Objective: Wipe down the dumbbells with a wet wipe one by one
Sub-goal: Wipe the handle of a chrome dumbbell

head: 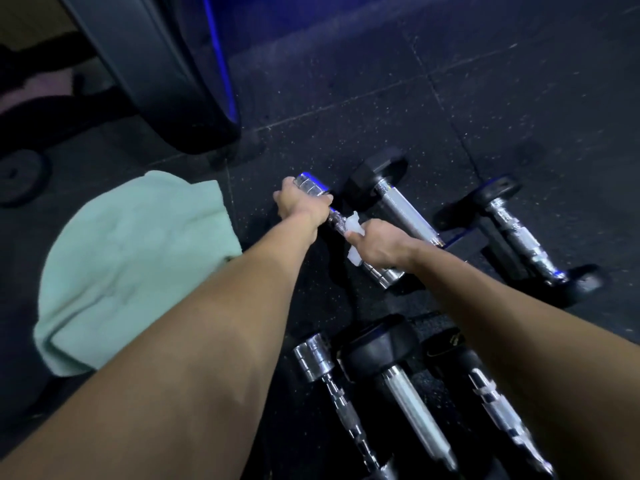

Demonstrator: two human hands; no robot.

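Six dumbbells lie on the speckled black rubber floor (pixel 485 98), three far and three near. Two are all chrome with ridged cylindrical heads, four have black heads on knurled steel handles. One pale green towel (pixel 131 265), soft and folded, sits at left. The left hand (pixel 301 202) has its grip closed around the far head of the chrome dumbbell (pixel 377 270) in the far row's left place. The right hand (pixel 377 244) grips a crumpled white wet wipe (pixel 351 225) wrapped against that dumbbell's handle.
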